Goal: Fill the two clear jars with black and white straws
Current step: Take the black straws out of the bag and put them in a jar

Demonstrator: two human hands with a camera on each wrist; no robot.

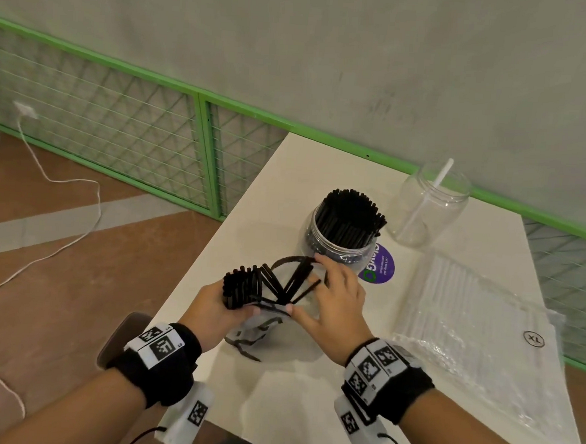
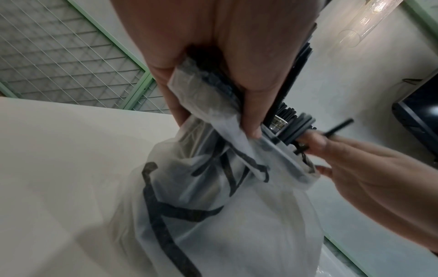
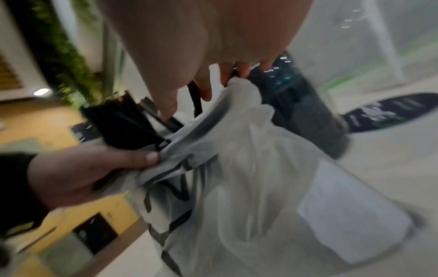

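A clear jar [image 1: 343,240] packed with upright black straws stands mid-table. Behind it to the right, a second clear jar [image 1: 426,206] holds one white straw [image 1: 440,179]. My left hand [image 1: 235,304] grips a bundle of black straws [image 1: 243,284] together with the mouth of a translucent bag [image 2: 225,215] printed with black lettering. Loose black straws [image 1: 295,280] fan out of that bag. My right hand [image 1: 318,288] spans this fan, thumb at the base and fingertips on the upper ends, pinching them. The right wrist view is blurred but shows the bag [image 3: 249,187] below its fingers.
A clear plastic packet of white straws [image 1: 467,318] lies flat on the right side of the white table [image 1: 274,392]. A purple round sticker [image 1: 379,266] is beside the full jar. A green mesh fence [image 1: 119,125] and a white cable [image 1: 45,206] are off to the left.
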